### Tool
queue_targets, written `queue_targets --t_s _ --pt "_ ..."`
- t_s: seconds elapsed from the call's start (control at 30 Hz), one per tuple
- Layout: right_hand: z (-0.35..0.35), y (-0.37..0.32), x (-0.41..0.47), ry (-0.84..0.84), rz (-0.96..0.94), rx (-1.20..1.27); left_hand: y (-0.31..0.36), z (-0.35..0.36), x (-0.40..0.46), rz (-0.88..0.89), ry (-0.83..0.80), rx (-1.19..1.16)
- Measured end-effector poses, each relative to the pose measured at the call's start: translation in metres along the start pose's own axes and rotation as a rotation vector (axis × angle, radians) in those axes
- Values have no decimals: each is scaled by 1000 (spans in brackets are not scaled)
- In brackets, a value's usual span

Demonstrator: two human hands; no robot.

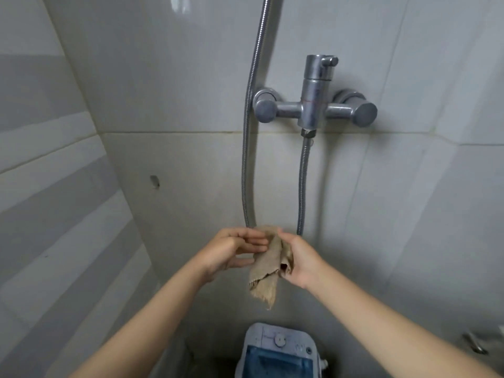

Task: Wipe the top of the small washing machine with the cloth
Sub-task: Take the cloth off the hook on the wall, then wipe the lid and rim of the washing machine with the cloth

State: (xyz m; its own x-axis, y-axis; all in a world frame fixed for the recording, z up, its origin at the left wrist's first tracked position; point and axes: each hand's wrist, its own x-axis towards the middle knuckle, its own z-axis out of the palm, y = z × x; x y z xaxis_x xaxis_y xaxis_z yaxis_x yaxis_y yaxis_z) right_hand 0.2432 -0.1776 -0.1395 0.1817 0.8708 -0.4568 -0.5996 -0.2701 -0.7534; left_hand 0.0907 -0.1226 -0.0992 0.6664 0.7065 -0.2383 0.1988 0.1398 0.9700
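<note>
Both hands are meeting in the air well above the small washing machine (278,350), which is sitting low against the tiled wall (169,85). The right hand (300,259) is pinching the upper edge of the cloth (268,271) between thumb and curled fingers, so the tan, frayed rag is hanging down from it, clear of the machine's blue lid. The left hand (231,251) is half open, its fingers bent toward the cloth and brushing its top fold; whether it is truly gripping, I cannot tell. Above the machine, a steel shower mixer (315,105) is jutting from the wall, and its ribbed hose (246,159) is looping down behind the hands.
</note>
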Motion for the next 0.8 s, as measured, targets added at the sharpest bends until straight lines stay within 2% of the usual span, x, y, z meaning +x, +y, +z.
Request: queue_targets --t_s 0.13,0.2,0.27,0.37,0.5,0.6,0.73,0.8 --pt "-55 23 -15 108 42 11 -39 33 16 -94 200 57" --pt "-74 29 -23 125 54 4 -57 47 26 -208 137 120" --pt "-91 34 -29 153 45 5 -71 60 33 -317 -26 149" --pt "-112 46 -31 206 17 46 -88 82 42 -356 -229 202" --pt "-135 62 -26 266 31 70 -110 104 52 -334 -203 225" --pt "-149 74 -13 310 13 -8 -132 109 64 -347 -166 199" --pt "-163 94 13 355 -154 -177 -165 107 85 -372 -199 88" --pt "-175 106 30 321 -252 -333 -186 102 103 -394 -223 -34"
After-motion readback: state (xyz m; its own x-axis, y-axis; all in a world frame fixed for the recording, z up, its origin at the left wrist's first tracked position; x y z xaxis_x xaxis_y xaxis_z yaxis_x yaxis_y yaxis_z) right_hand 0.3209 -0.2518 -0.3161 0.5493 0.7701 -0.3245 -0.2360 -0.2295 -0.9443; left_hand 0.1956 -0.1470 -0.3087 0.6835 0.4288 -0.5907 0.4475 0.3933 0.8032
